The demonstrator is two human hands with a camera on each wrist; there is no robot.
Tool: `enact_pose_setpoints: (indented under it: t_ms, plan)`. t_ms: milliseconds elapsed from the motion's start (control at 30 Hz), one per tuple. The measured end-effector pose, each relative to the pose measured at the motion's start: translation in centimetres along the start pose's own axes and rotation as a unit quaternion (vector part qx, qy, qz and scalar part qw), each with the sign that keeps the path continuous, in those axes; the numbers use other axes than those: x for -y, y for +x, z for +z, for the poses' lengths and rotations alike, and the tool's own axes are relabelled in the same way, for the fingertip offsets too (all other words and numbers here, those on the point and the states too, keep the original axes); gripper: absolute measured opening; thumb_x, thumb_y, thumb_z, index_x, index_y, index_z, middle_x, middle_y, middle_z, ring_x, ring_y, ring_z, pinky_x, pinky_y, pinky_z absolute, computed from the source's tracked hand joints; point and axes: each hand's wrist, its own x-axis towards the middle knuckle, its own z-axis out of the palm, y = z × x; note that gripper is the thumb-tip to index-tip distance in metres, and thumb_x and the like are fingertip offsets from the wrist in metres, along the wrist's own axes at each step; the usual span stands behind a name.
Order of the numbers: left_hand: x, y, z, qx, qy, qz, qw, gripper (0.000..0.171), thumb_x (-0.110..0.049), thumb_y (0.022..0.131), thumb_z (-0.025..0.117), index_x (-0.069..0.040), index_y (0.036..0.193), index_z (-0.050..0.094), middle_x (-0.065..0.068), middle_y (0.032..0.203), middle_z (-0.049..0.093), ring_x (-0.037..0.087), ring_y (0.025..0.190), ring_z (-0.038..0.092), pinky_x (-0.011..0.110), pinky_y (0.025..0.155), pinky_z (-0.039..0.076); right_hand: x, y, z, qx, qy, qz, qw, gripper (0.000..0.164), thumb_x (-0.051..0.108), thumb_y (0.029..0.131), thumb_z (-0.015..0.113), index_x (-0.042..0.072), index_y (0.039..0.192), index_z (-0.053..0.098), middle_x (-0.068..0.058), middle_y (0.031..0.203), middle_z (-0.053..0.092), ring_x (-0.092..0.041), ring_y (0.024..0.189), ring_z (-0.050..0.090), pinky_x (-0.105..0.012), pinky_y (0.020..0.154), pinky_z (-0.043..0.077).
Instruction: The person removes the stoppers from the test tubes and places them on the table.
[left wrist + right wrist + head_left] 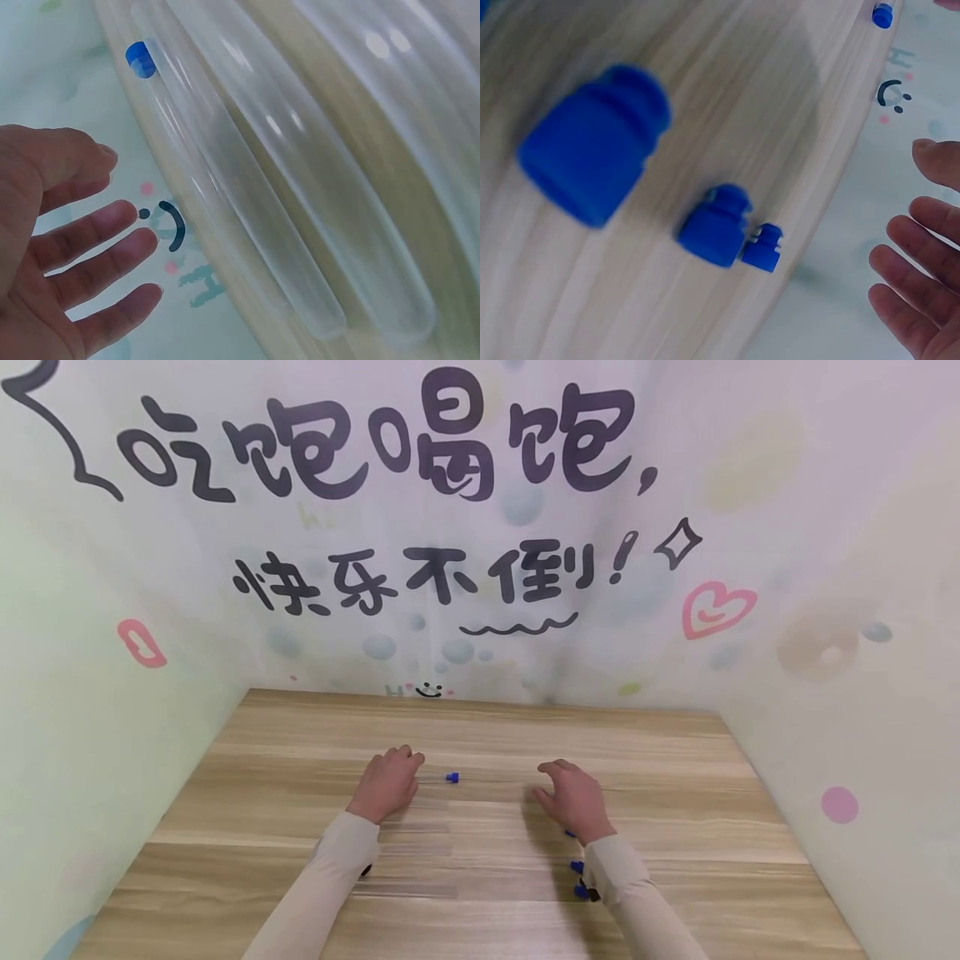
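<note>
My left hand hovers over the left-centre of the table, fingers loosely bent and holding nothing. Beneath it several clear test tubes with rounded ends lie side by side. The farthest tube has a blue stopper in its right end, just right of my left fingertips. My right hand is held above the table at right of centre, also holding nothing, its fingers spread and slightly bent. Below its wrist, loose blue stoppers of differing sizes lie in a row; the right wrist view shows a large stopper nearest.
The wood-grain table ends at a printed backdrop with large black lettering. Pale side walls close in on both sides. Another blue piece is cut off at the right wrist view's corner.
</note>
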Motion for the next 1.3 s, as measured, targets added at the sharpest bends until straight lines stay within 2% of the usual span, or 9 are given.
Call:
enact_pose_setpoints:
  t_ms: [167, 533, 933, 1167, 1300]
  plan:
    - [-0.1, 0.4, 0.3, 0.008, -0.004, 0.007, 0.9999, 0.013, -0.004, 0.079, 0.068, -0.006, 0.092, 0.066, 0.009, 0.082, 0.061, 0.027, 0.071, 0.061, 0.041, 0.057, 0.051, 0.6, 0.2, 0.2, -0.009, -0.003, -0.014, 1.000, 0.032, 0.024, 0.076, 0.078, 0.008, 0.102, 0.069, -0.010, 0.102, 0.070, -0.027, 0.090, 0.068, -0.040, 0.067, 0.055]
    - [0.1, 0.9, 0.8, 0.028, -0.001, -0.004, 0.9996, 0.011, -0.005, 0.079, 0.069, -0.007, 0.090, 0.064, 0.010, 0.081, 0.061, 0.028, 0.072, 0.061, 0.042, 0.058, 0.051, 2.0, 1.1, 0.7, -0.018, 0.005, -0.032, 0.999, 0.031, 0.023, 0.074, 0.079, 0.008, 0.100, 0.070, -0.007, 0.098, 0.070, -0.024, 0.086, 0.068, -0.039, 0.064, 0.055]
    - [0.6, 1.3, 2.4, 0.064, 0.002, -0.020, 0.9977, 0.009, -0.005, 0.085, 0.065, -0.008, 0.093, 0.067, 0.010, 0.083, 0.062, 0.028, 0.076, 0.062, 0.043, 0.063, 0.052, 3.8, 1.6, 1.9, 0.015, 0.016, -0.041, 0.999, 0.028, 0.022, 0.078, 0.076, 0.007, 0.100, 0.069, -0.009, 0.100, 0.070, -0.025, 0.092, 0.068, -0.039, 0.071, 0.055]
    - [0.6, 1.6, 2.9, 0.070, 0.013, -0.012, 0.9974, 0.008, -0.001, 0.085, 0.065, -0.008, 0.089, 0.067, 0.010, 0.079, 0.062, 0.027, 0.073, 0.062, 0.042, 0.061, 0.052, 4.5, 1.5, 2.7, 0.010, 0.022, -0.065, 0.998, 0.025, 0.019, 0.077, 0.076, 0.004, 0.096, 0.069, -0.011, 0.095, 0.070, -0.026, 0.084, 0.068, -0.038, 0.066, 0.056]
    - [0.7, 1.9, 3.0, 0.074, 0.023, -0.010, 0.9969, 0.009, 0.001, 0.085, 0.064, -0.008, 0.085, 0.066, 0.009, 0.077, 0.061, 0.027, 0.071, 0.061, 0.042, 0.061, 0.052, 4.9, 1.7, 2.9, 0.024, 0.030, -0.060, 0.997, 0.025, 0.020, 0.079, 0.075, 0.005, 0.098, 0.070, -0.010, 0.095, 0.070, -0.025, 0.083, 0.068, -0.038, 0.067, 0.056]
